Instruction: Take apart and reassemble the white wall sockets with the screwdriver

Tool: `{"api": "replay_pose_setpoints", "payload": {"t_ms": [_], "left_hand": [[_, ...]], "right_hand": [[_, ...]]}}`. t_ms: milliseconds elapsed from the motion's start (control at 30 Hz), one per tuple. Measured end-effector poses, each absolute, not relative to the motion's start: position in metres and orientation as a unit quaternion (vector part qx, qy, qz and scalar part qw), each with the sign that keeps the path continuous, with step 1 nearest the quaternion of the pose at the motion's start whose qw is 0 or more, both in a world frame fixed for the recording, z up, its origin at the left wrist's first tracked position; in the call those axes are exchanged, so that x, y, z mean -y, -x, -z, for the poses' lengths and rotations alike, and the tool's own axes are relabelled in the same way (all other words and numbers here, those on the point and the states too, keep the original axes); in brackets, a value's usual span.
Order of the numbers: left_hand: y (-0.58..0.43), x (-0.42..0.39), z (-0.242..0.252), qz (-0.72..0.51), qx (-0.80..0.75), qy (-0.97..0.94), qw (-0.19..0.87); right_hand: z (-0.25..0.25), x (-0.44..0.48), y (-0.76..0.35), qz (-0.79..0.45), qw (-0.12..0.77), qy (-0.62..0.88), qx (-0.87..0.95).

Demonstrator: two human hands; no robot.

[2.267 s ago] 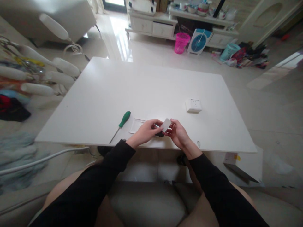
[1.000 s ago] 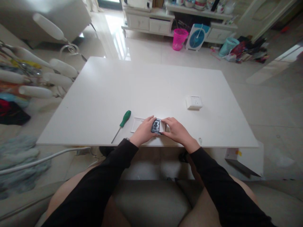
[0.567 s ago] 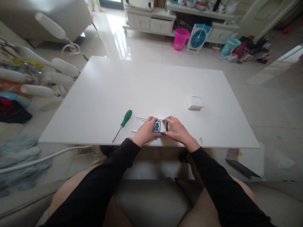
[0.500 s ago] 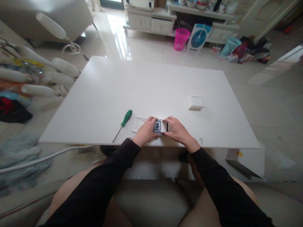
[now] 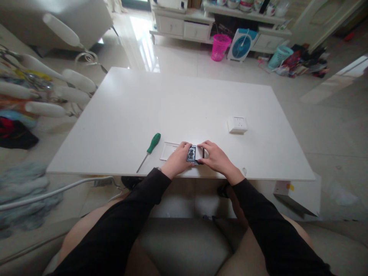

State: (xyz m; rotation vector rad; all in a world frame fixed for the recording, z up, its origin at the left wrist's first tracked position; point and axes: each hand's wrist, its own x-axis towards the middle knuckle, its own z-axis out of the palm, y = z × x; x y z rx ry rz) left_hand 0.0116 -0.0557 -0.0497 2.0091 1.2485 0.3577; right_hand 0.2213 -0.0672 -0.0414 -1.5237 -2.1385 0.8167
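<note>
In front of me, near the table's close edge, my left hand [image 5: 178,158] grips the left side of a wall switch [image 5: 191,153]. The switch has a dark frame, with its inner mechanism bare on the left half. A white rocker plate [image 5: 199,153] covers the right half. My right hand [image 5: 214,156] pinches that right side, thumb at the near edge and fingers at the far edge. A white cover frame [image 5: 167,151] lies flat by my left hand and is partly hidden by it. Farther left rests a green-handled screwdriver [image 5: 153,143].
White wall sockets [image 5: 238,125], seemingly stacked, stand right of centre on the white table [image 5: 178,103]. A small clear piece [image 5: 244,171] lies by my right wrist. A lamp with white arms [image 5: 77,80] reaches in at the left table edge. A pink basket [image 5: 220,47] and a fan [image 5: 242,45] stand beyond.
Almost nothing differs. The wall switch has shifted very slightly between my hands, both of which keep their hold.
</note>
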Motion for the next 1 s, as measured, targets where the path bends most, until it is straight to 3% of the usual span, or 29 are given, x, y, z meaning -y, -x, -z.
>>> {"api": "replay_pose_setpoints", "payload": {"t_ms": [600,1000], "left_hand": [[-0.013,0.059,0.044,-0.126,-0.48,-0.79,0.36],[-0.017,0.06,0.042,-0.126,-0.485,-0.802,0.326]], "right_hand": [[0.033,0.071,-0.218,-0.287,0.153,0.576,0.75],[0.043,0.065,-0.216,-0.323,0.183,0.624,0.687]]}}
